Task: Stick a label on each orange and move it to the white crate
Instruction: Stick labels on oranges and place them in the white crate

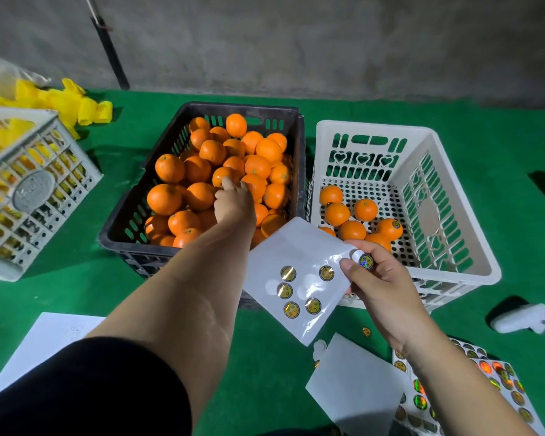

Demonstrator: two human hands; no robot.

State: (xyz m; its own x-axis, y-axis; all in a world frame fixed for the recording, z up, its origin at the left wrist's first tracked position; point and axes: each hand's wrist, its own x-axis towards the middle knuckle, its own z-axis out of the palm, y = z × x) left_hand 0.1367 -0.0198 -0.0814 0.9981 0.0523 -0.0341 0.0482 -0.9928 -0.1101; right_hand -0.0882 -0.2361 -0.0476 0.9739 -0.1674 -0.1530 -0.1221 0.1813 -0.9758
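On green mat [343, 111] by concrete wall [296, 42]: left hand [233, 202] grip touching orange [224, 176]; right hand [378, 278] grip pinching label sheet [296, 247].

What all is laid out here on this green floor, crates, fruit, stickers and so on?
Black plastic crate: one, centre, piled with many unlabelled oranges.
White plastic crate: one, right of the black crate, holding about eight oranges, one showing a label.
Grey lattice crate: one, left, with yellow contents.
Yellow foam nets: several, far left.
White sticker sheet: one, in hand, five round gold labels left.
Loose sticker sheets: several, lower right.
White paper: one, lower left.
Left hand: reaching onto the black crate's oranges.
Right hand: pinching the sheet and a peeled label.
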